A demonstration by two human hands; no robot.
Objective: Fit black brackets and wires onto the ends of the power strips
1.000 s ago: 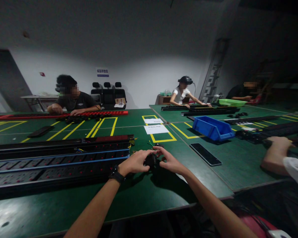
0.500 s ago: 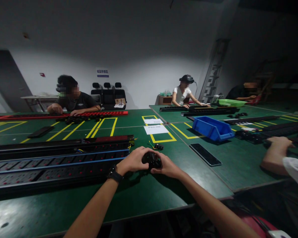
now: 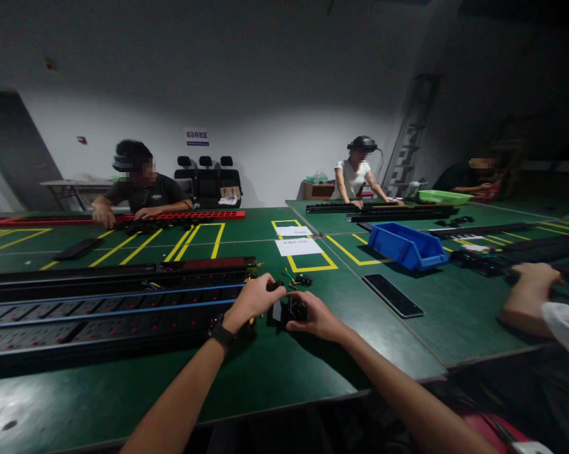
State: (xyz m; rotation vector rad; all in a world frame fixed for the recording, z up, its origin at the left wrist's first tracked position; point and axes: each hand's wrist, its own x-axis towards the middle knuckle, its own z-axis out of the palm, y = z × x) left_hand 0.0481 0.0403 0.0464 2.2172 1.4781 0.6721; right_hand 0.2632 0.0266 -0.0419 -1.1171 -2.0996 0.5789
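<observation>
My right hand [image 3: 314, 314] is closed around a small black plastic part [image 3: 296, 309] just above the green table. A grey flat face [image 3: 277, 311] shows on the part's left side. My left hand [image 3: 258, 296], with a black watch on the wrist, is closed in a pinch at the part's upper left. Between its fingertips is a small dark piece [image 3: 275, 286], too small to name. Behind the hands lies a small black connector [image 3: 304, 279] with yellow-green wires. To the left, long black strips [image 3: 123, 315] with red dots and blue edges end beside my left hand.
A phone [image 3: 393, 295] and a blue bin [image 3: 405, 246] stand to the right. White paper sheets [image 3: 298, 246] lie ahead by yellow tape lines. A co-worker's arm [image 3: 530, 290] reaches in at right. Other people work across the table beside a red rail [image 3: 209, 216] and a green tray [image 3: 443, 197].
My left hand has drawn slightly left and up off the black part, its fingers now pinched. The part has opened up to view, showing a grey face. My right hand stays round it.
</observation>
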